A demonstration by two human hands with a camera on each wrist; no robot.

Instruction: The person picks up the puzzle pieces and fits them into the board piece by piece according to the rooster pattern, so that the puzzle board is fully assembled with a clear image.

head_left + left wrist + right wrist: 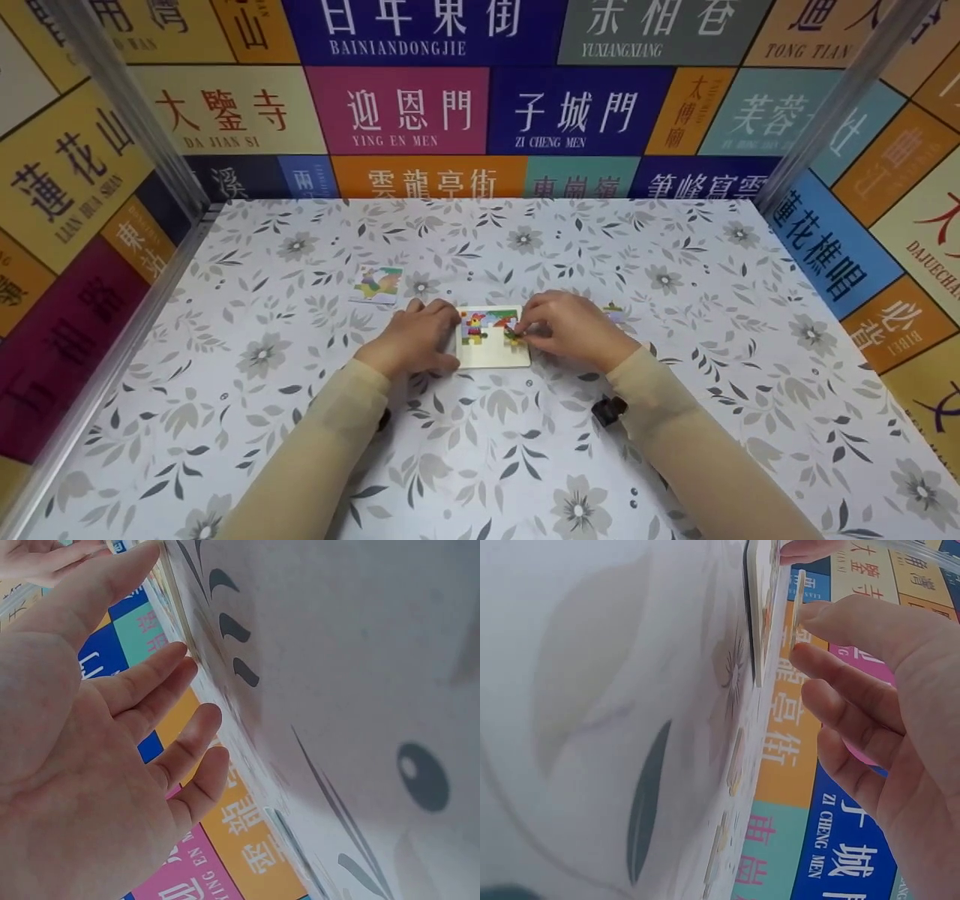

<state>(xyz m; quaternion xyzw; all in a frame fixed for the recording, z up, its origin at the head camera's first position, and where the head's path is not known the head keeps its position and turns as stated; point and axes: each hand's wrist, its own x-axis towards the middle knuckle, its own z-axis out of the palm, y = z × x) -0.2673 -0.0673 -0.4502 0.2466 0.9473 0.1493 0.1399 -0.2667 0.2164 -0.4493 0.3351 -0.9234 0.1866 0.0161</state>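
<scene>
A small jigsaw puzzle board lies flat between the hands, its pale base bare along the lower middle. Colourful pieces are fitted along its top and left side. My left hand rests at the board's left edge, thumb at the near corner and the other fingers higher up; in the left wrist view its fingers are loosely extended. Above the board's right side, my right hand pinches a puzzle piece between thumb and forefinger. The right wrist view shows that piece edge-on, raised off the board, with the other fingers loosely bent.
A picture card lies on the table beyond the left hand. More puzzle pieces lie behind the right hand, partly hidden by it. The flower-patterned tabletop is bounded by lettered panels at the back and sides.
</scene>
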